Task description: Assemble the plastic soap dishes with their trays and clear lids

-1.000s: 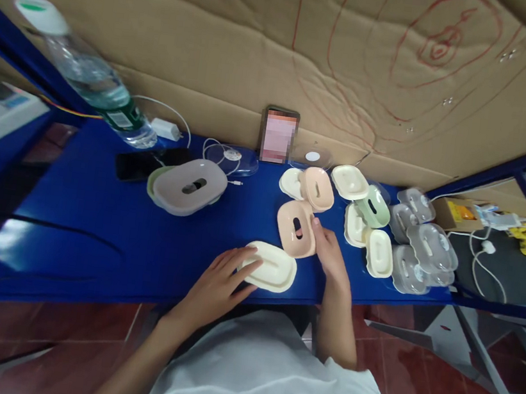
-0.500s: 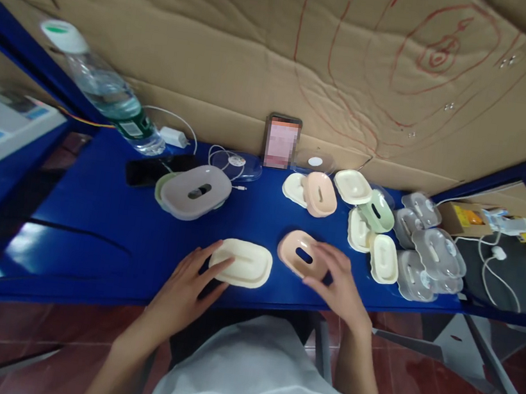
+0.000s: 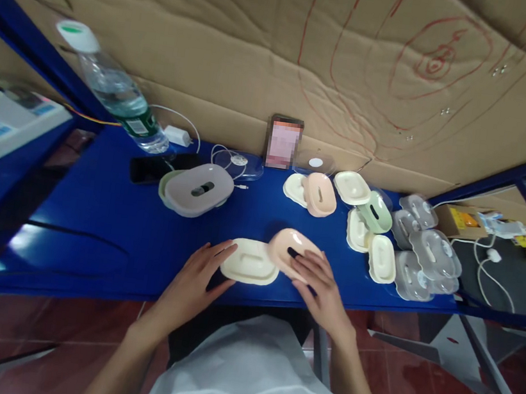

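Note:
My left hand (image 3: 201, 277) holds the left end of a cream soap dish base (image 3: 249, 263), fingers at its far edge and thumb at its near edge. The base lies on the blue table. In my right hand (image 3: 321, 289) is a peach oval soap dish tray (image 3: 284, 245) with a dark slot in its middle. Its left end overlaps the upper right corner of the cream base. My fingers lie over the tray's right side and hide part of it.
Stacked lilac and green trays (image 3: 196, 191) sit to the left. Further cream, peach and green pieces (image 3: 377, 211) lie to the right, beside several clear covers (image 3: 433, 252). A water bottle (image 3: 121, 97), phone (image 3: 284, 141) and charger (image 3: 177, 136) are at the back.
My right hand has moved left with the peach tray, which now overlaps the cream base. The cream base has shifted slightly right, and my left hand has drawn back to its end.

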`<state>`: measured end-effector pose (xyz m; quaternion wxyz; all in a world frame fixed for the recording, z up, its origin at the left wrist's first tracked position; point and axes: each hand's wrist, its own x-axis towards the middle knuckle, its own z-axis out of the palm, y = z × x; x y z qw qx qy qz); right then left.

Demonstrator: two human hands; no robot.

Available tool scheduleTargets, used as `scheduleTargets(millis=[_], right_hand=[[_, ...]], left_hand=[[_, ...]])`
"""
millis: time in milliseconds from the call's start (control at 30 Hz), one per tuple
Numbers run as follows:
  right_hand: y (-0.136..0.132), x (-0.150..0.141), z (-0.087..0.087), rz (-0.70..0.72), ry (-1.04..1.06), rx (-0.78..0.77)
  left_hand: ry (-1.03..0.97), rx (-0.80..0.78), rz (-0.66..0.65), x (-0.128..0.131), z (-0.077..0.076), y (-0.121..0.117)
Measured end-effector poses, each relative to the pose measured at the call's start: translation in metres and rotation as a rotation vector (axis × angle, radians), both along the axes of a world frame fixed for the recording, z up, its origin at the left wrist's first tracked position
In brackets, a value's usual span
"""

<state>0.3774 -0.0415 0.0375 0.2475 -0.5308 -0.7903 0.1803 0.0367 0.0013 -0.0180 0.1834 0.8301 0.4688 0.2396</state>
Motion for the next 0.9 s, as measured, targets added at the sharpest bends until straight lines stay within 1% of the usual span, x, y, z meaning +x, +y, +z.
scheduleTargets(millis=[100, 200, 333, 467, 567, 667, 767, 900], right_hand=[[0.006, -0.029, 0.000, 0.164, -0.070, -0.011], [0.011, -0.053, -0.003, 0.254, -0.143, -0.010], [0.011, -0.074, -0.010, 0.276, -0.224, 0.029], [0.006, -0.077, -0.018, 0.253, -0.279, 0.070], [-0.001, -0.066, -0.020, 0.216, -0.273, 0.073], [-0.011, -0.045, -0.014, 0.139, -0.169, 0.048], [-0.016, -0.010, 0.002, 0.009, -0.081, 0.077], [-0.012, 0.046, 0.031, -0.199, -0.078, 0.186]], left_hand=[[-0.024, -0.004, 0.019, 0.001, -0.002, -0.002], [-0.048, -0.024, 0.028, 0.002, 0.000, -0.004], [-0.060, -0.012, -0.001, -0.002, 0.000, -0.007], [-0.032, 0.091, -0.034, -0.007, -0.006, -0.008], [-0.029, 0.104, -0.070, -0.010, -0.003, -0.009], [-0.042, 0.078, -0.038, -0.014, 0.004, -0.011], [-0.073, 0.107, 0.001, -0.018, 0.008, -0.011], [-0.070, 0.183, 0.023, -0.017, 0.003, -0.006]])
